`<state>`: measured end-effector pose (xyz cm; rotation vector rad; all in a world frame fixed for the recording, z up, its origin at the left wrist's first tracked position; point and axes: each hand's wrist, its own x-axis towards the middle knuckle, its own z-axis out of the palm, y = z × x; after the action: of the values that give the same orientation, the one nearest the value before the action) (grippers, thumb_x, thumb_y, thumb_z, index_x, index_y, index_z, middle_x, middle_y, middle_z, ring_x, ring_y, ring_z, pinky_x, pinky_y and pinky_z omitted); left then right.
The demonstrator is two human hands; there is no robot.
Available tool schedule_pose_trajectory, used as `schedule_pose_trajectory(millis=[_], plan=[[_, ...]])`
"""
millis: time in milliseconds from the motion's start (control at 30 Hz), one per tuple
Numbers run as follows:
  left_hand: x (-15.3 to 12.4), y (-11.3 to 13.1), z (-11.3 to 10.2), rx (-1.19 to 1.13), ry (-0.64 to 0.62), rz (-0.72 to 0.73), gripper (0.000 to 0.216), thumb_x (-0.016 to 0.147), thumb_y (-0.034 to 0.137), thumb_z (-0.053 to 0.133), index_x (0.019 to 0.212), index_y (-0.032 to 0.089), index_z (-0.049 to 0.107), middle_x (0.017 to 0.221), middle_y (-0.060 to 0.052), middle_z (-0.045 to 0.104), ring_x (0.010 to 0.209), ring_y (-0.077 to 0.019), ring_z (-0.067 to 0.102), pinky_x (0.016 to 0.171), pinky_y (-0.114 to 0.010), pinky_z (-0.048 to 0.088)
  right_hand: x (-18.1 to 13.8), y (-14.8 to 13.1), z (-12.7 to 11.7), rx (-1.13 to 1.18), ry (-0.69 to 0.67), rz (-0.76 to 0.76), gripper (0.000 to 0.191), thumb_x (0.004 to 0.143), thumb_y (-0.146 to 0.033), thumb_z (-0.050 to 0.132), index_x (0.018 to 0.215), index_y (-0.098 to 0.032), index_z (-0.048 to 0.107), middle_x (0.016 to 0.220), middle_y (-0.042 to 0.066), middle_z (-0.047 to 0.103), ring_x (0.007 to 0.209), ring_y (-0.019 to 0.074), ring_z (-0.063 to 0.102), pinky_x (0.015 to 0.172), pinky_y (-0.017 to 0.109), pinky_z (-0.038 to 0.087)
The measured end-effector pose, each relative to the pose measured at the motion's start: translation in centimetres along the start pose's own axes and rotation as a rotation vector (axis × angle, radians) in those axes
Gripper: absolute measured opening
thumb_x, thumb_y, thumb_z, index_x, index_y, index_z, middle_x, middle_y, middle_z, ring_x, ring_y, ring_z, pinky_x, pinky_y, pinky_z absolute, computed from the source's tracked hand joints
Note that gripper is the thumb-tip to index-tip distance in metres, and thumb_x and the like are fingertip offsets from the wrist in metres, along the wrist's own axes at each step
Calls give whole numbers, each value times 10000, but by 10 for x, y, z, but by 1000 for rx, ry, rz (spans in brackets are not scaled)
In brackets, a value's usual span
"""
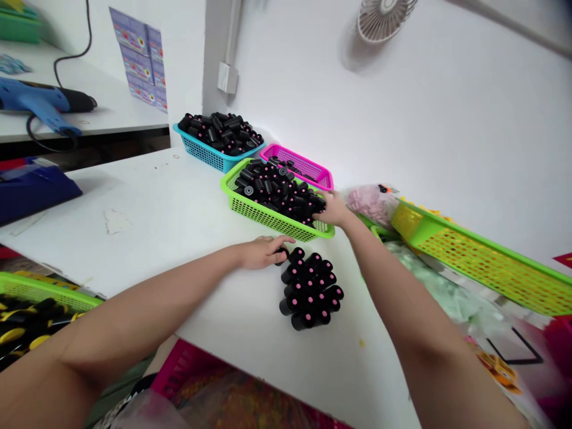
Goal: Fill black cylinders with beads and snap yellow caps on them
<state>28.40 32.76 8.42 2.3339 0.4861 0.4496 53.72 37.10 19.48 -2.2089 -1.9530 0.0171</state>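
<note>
My left hand (pixel 261 252) rests on the white table with thumb and fingers closed around a short black cylinder (pixel 281 256). That piece stands at the left edge of a tight cluster of upright black cylinders (pixel 310 283), each with a pink dot on its top. My right hand (pixel 333 208) reaches over the right end of a lime green basket (pixel 272 218), thumb and forefinger apart, at the heap of black cylinders (pixel 279 190) inside. Some of its fingers are hidden or blurred, and no piece shows clearly in its grip.
Behind stand a blue basket (pixel 203 152) heaped with black cylinders and a pink basket (pixel 308 165) holding a few dark parts. Long green basket (pixel 482 256) and plastic bags (pixel 447 292) lie right. A blue heat gun (pixel 44 101) lies on the left shelf.
</note>
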Motion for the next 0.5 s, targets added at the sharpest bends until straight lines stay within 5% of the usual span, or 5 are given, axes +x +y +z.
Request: schedule_pose_trajectory(millis=[167,367,500], plan=[[-1,0,-3,-5,-8,-9,535,978,524,295,1425,231,280,1216,-129,620,1085,-254,573,991,-438,385,29,-25,24,-130,-114,-50,390,908,-328,610,1260,-177,539,1341,102,503,1164,265,528,957,496,463],[-1,6,-5,30,-28,-17,501,972,526,296,1378,241,366,1135,-100,641,1127,-286,510,1018,-470,344,26,-20,14,-19,-294,-9,676,668,-183,823,1274,-245,530,1247,87,537,787,164,637,660,311,567],[-2,12,-6,49,-37,-18,460,978,491,298,1347,238,405,1122,-90,635,1115,-277,504,1023,-469,328,19,-20,18,128,-316,69,510,853,-242,685,1322,-226,484,1187,65,586,820,149,643,674,303,574]])
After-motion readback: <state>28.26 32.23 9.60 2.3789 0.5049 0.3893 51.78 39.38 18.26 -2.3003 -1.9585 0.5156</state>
